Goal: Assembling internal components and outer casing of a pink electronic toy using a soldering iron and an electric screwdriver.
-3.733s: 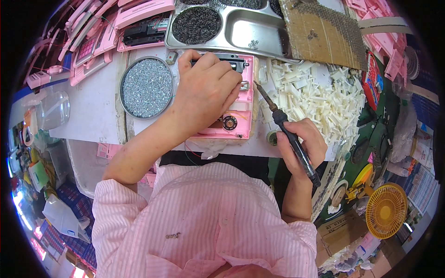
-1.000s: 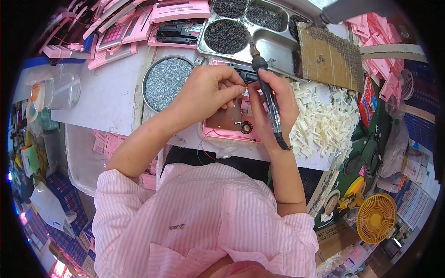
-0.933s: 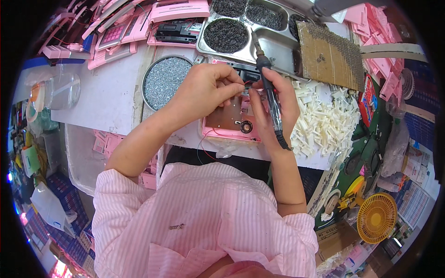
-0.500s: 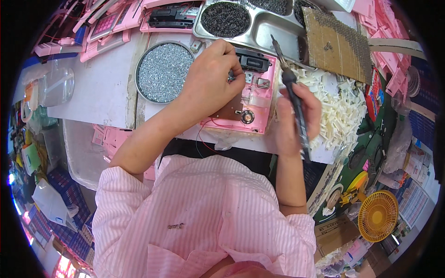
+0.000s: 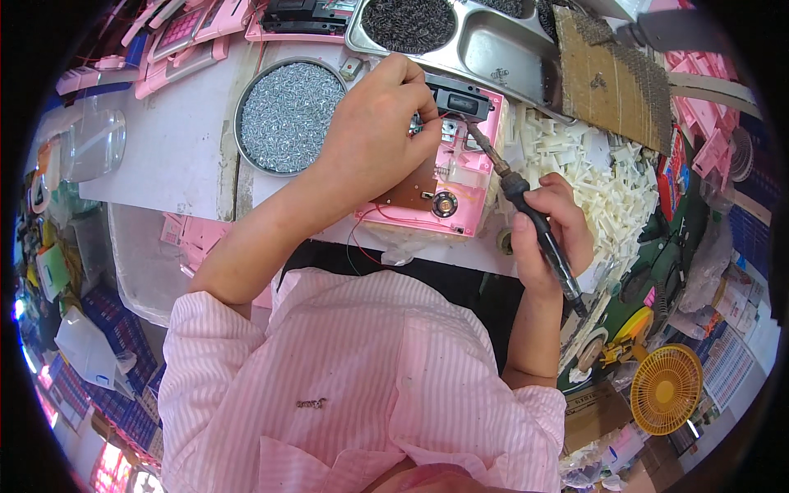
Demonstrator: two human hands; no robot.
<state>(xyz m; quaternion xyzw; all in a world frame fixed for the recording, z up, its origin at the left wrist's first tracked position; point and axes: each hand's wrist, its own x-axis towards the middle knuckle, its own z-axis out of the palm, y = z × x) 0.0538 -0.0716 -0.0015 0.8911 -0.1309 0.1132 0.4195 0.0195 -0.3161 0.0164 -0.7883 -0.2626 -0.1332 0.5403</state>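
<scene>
- The left hand [image 5: 374, 135] has its fingers [image 5: 423, 123] curled, pressing on a pink open device [image 5: 444, 177] on the white worktop [image 5: 177, 156].
- The right hand [image 5: 549, 234] has fingers wrapped tight around a black soldering iron [image 5: 526, 218]; its tip touches the device.
- A round tin of small silver screws [image 5: 289, 115] sits just left.
- White plastic bits [image 5: 600, 185] are piled to the right.
- A brown cardboard sheet [image 5: 612, 82] lies behind the pile.

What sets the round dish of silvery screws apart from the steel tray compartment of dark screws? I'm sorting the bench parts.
The round dish of silvery screws is circular and stands alone on the white table; the steel tray compartment of dark screws is squarish and joined to other compartments. The dish's screws are bright silver, the tray's nearly black. The left hand is nearer the dish. Both are filled with small screws.
</scene>
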